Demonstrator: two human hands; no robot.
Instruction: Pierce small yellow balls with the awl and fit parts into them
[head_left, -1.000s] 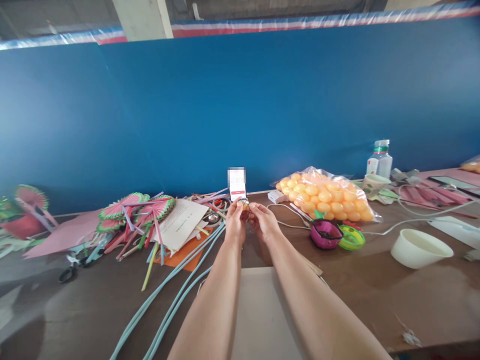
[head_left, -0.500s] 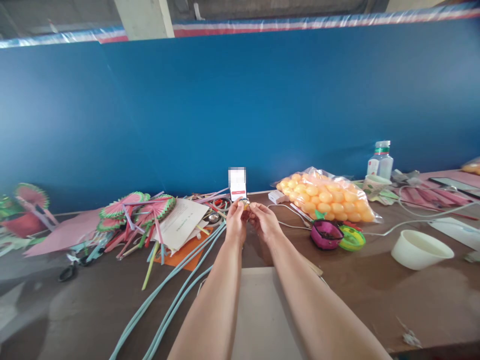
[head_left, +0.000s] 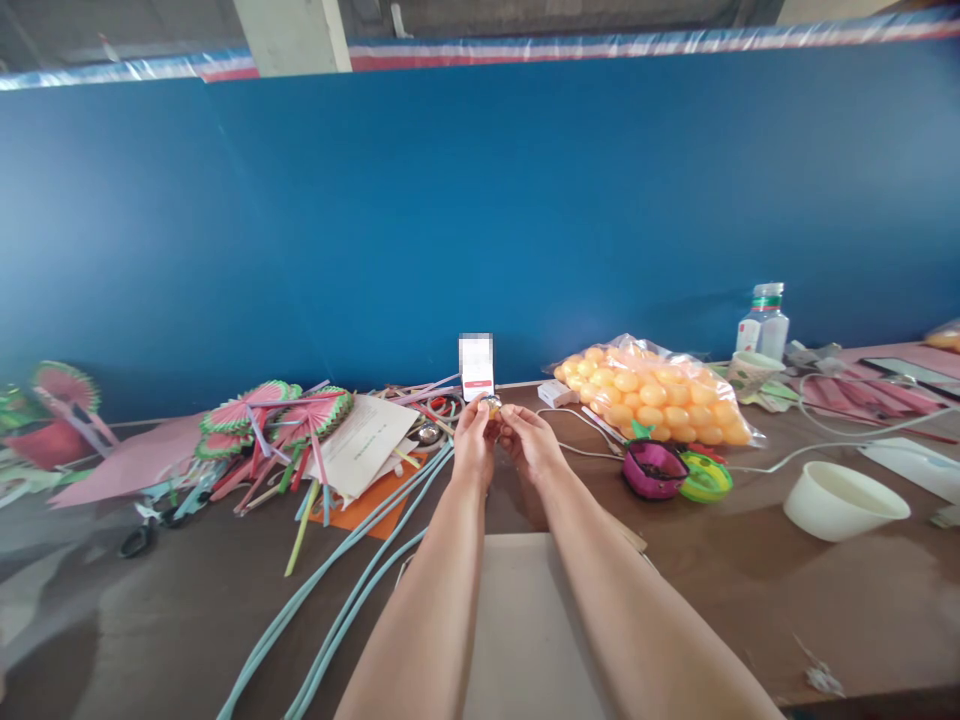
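Keep pinching a shiny piece (head_left: 492, 403) with left hand (head_left: 472, 442) and right hand (head_left: 532, 442), toward worktop (head_left: 750, 590) back edge — barely shifting, seemingly mid-handling.

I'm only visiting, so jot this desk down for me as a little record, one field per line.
Left hand: holds a small shiny thing
Right hand: fingertips close by it; grip unclear
Beyond the hands: phone, propped upright
Left side: pink-and-green paper fans, pale blue strands
Right side: bag of orange balls, cream bowl
Backdrop: blue panel
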